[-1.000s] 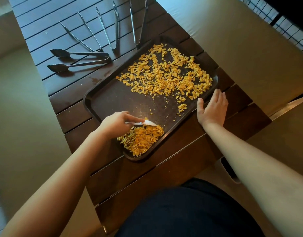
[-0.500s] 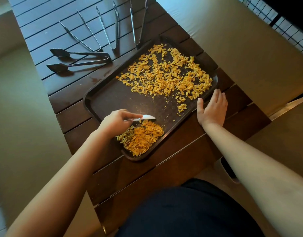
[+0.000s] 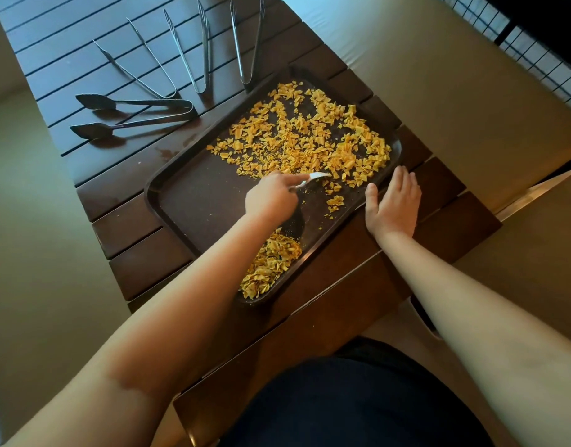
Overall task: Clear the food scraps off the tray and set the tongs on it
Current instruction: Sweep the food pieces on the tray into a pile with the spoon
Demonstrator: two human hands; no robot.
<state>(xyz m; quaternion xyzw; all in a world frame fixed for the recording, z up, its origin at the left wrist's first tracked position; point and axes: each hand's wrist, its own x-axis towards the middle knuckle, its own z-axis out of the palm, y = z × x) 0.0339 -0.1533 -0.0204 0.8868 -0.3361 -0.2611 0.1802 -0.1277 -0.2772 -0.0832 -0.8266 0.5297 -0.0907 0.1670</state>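
The dark brown tray (image 3: pixel 194 201) lies askew on the slatted wooden table (image 3: pixel 139 253), its near corner reaching toward the table's front edge. Yellow-orange food scraps (image 3: pixel 310 140) — dry, thin, flaky bits — are strewn over the tray's far half, while a gathered heap (image 3: pixel 271 266) sits in the tray's near corner.

The left hand (image 3: pixel 271 198) has its fingers curled round the handle of a small white scraper (image 3: pixel 313 179), possibly a plastic spoon, with the tip at the near fringe of the loose scraps. The right hand (image 3: pixel 392 204) rests flat with straight fingers on the tray's right rim, holding nothing, apparently steadying it.

The scraps look very light and brittle; they should slide easily on the smooth tray but may scatter or hop the low rim if swept hard, so short, shallow strokes toward the heap seem wise. The tray itself looks stiff and light enough to shift under the strokes — hence the bracing palm.

Beyond the tray's far-left edge, on the table, lie four metal tongs: three slim ones (image 3: pixel 194 56) fanned out and one broad-tipped pair (image 3: pixel 132 114) nearer the left edge. None is on the tray yet. They look rigid, springy and smooth; taking each at mid-arm, squeezing both arms together, seems the surest hold.
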